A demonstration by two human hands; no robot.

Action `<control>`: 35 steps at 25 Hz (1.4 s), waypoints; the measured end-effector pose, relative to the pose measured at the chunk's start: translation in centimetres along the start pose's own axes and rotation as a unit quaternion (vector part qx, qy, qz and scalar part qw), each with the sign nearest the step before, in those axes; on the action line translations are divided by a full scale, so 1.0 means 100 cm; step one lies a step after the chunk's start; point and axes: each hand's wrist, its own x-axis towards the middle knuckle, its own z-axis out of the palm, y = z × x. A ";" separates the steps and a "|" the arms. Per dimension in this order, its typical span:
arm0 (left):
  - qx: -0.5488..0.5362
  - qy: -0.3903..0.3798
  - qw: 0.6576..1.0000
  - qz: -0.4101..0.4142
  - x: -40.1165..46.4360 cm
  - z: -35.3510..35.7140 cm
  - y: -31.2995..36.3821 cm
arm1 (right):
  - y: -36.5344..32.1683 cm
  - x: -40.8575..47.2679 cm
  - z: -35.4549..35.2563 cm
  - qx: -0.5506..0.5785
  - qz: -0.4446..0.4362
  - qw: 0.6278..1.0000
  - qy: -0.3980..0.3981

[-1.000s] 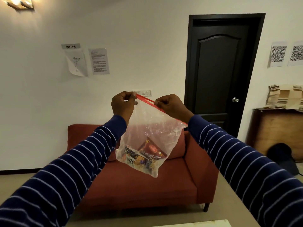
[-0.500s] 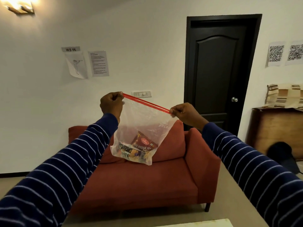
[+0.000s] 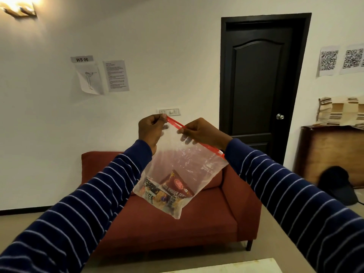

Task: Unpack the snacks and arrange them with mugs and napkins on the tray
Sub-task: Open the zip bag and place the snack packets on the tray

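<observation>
White wall point(image 3: 49, 134) fills the far left, with a lit lamp point(image 3: 18, 9) high in the corner and two paper sheets point(image 3: 100, 75) taped up under a "WS 06" label. Below them a dark skirting line meets pale floor, which shows bare to the left of a red sofa point(image 3: 177, 229) set against the wall.

Both arms in striped navy sleeves reach forward over the near end of the sofa. The left hand point(image 3: 150, 130) is curled, pinching the far-left end of the red zip strip point(image 3: 195, 137) between thumb and fingers. A clear plastic bag point(image 3: 183, 166) hangs in the air from that strip, tilted so its lower corner points down and to the right above the sofa seat. Snack packets point(image 3: 169, 192) lie bunched in the bottom of the bag, a dark red one on top of a mixed-colour one. The right hand point(image 3: 202, 133) pinches the strip just beside the left hand, fingertips showing through the plastic; the rest of the strip runs free down to the right, ending near the right sleeve.

Right of the hands stands a dark closed door point(image 3: 260, 85) with a round knob. Further right, two QR-code sheets point(image 3: 341, 60) hang on the wall above a wooden cabinet point(image 3: 331, 154) with folded striped cloth on top, and a black bag point(image 3: 336, 184) sits on the floor against it. A pale table edge point(image 3: 226, 267) shows at the near bottom.
</observation>
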 end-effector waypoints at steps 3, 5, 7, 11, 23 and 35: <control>0.000 0.005 1.000 -0.010 -0.003 -0.003 -0.004 | -0.006 0.000 0.001 0.069 0.049 0.996 -0.024; 0.008 0.000 1.000 -0.016 -0.005 -0.006 -0.008 | -0.007 -0.001 0.001 0.120 0.100 0.986 -0.051; 0.013 -0.007 0.999 -0.029 -0.006 -0.009 -0.012 | -0.009 -0.001 0.004 0.180 0.156 0.968 -0.077; 0.001 -0.024 0.996 -0.082 -0.009 -0.014 -0.019 | -0.014 -0.002 0.007 0.202 0.195 0.955 -0.090; 0.019 -0.011 0.998 -0.051 -0.018 -0.012 -0.020 | -0.008 -0.007 0.019 0.134 0.150 0.979 -0.014; 0.039 -0.026 0.999 -0.026 -0.027 -0.019 -0.022 | -0.029 -0.006 0.026 0.180 0.214 0.960 -0.032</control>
